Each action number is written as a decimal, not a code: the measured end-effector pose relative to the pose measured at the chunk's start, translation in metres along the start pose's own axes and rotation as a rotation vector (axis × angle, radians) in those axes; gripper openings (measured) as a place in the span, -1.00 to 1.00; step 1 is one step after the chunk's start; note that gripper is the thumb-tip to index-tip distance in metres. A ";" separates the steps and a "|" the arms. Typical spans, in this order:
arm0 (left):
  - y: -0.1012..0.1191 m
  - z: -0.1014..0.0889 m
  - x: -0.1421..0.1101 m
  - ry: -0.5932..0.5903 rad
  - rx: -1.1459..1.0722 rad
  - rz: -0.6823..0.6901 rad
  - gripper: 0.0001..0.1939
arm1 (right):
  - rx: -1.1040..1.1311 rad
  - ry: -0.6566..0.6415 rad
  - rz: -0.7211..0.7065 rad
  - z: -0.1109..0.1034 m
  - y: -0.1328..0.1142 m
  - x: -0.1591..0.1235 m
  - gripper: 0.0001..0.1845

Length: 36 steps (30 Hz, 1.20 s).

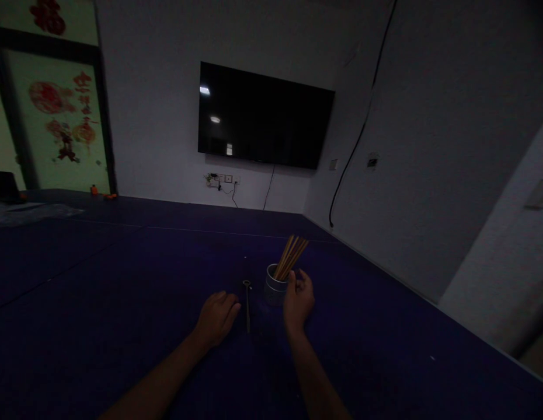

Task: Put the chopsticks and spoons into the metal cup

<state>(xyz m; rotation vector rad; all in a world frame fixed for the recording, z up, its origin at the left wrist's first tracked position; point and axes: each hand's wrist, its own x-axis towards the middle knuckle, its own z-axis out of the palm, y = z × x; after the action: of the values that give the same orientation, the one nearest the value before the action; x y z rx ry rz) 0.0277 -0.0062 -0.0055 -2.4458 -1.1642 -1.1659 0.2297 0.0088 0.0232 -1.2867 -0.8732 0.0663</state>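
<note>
My left hand (216, 319) rests on the dark blue surface, its fingers curled in loosely and nothing visible in them. Just right of it lies a slim metal wrench (247, 307) with a ring-shaped far end, apart from the hand. A grey cylindrical cup (275, 289) stands upright beyond and to the right of the wrench. Several thin wooden sticks, like chopsticks (291, 256), lean to the right inside it. My right hand (299, 300) is at the cup's right side, thumb up near the rim, fingers bent and apart from the thumb; whether it touches the cup I cannot tell.
The blue floor-like surface (122, 280) runs to the walls. A television (265, 116) hangs on the far wall above sockets (228, 179). A black cable (351, 157) dangles at right. Small orange things (94, 189) and clear plastic sheeting (35, 214) lie at far left.
</note>
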 end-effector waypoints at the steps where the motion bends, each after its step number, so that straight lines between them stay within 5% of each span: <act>1: 0.000 0.000 0.000 0.006 0.003 0.002 -0.57 | 0.005 0.033 -0.002 0.000 -0.001 0.000 -0.40; 7: 0.001 0.001 0.001 -0.008 0.063 0.014 -0.54 | -0.043 0.072 -0.154 -0.004 -0.013 -0.010 -0.43; 12: 0.001 0.003 0.001 -0.023 0.094 0.026 -0.53 | -0.339 -0.403 -0.464 0.005 -0.015 -0.027 -0.59; 17: -0.001 0.007 0.001 -0.007 0.096 0.032 -0.56 | -0.719 -0.787 -0.483 0.019 -0.007 -0.048 -0.84; 36: -0.004 0.014 0.001 -0.075 0.096 0.051 -0.59 | -0.891 -0.769 -0.342 0.030 0.009 -0.060 -0.80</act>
<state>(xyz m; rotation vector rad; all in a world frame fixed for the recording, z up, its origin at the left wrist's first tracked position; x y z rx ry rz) 0.0326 0.0035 -0.0149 -2.4503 -1.1428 -0.9892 0.1743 0.0054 -0.0160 -1.9499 -1.9116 -0.1261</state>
